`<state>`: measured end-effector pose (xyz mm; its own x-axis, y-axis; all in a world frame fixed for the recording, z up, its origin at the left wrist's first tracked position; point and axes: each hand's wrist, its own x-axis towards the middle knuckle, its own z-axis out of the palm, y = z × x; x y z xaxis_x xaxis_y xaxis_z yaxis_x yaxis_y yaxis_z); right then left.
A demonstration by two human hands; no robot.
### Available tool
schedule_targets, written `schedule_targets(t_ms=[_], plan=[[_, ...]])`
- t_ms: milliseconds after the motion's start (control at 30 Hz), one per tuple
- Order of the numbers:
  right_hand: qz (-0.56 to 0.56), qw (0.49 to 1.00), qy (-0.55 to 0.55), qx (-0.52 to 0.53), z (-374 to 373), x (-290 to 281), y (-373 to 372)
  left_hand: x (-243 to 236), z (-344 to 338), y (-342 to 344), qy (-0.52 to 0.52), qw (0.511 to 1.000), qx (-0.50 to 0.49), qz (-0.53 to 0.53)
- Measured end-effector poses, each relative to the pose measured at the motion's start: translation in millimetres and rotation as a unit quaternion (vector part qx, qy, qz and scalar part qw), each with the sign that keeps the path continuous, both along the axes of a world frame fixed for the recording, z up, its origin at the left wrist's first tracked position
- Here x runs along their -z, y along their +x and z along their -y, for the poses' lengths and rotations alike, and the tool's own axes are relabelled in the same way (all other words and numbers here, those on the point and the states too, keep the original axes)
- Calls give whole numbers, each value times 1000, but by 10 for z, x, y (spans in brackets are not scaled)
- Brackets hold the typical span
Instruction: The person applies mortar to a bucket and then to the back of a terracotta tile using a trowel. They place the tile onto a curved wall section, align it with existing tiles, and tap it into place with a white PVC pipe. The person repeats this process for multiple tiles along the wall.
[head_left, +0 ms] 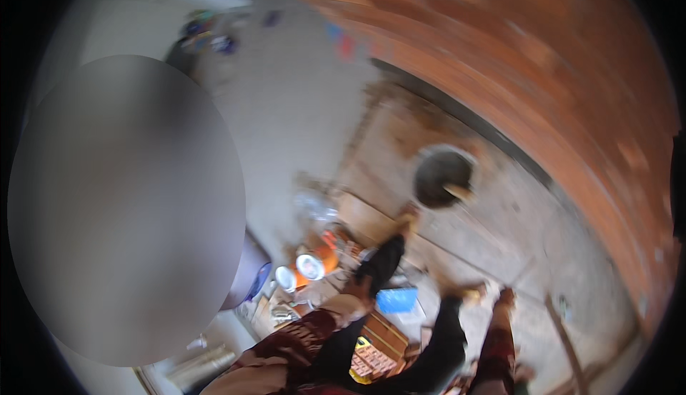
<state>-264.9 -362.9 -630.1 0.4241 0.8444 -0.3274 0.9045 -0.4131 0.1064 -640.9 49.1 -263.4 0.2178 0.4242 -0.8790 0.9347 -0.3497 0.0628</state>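
Note:
The whole picture is smeared by motion. My left hand [363, 289] lies against the black trouser leg [386, 259] on my left side; its fingers are too blurred to read. Farther right, past my other leg [444, 331], my right hand [506, 298] reaches forward from a dark red sleeve. A faint thin line runs near it, and I cannot make out whether the hand holds anything. Ahead on the floor stands a round bucket [443, 175] with a dark inside and a pale piece at its near rim. My left foot [408, 218] is a little short of it.
A brick wall [572, 73] curves along the right, above the pale floor [529, 231]. Orange containers with white lids [312, 266], a blue box [396, 299] and clutter lie near my left leg. A long stick [564, 338] lies at the lower right. A grey blur covers the left.

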Motion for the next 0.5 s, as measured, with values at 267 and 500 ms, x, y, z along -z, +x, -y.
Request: schedule_targets(t_ms=[267, 500], plan=[[-122, 923, 11, 364, -658, -191, -368, -325, 310, 23, 161, 984, 52, -58], [-100, 882, -92, 451, -193, -60, -345, -158, 229, 296, 164, 982, 73, -54]])
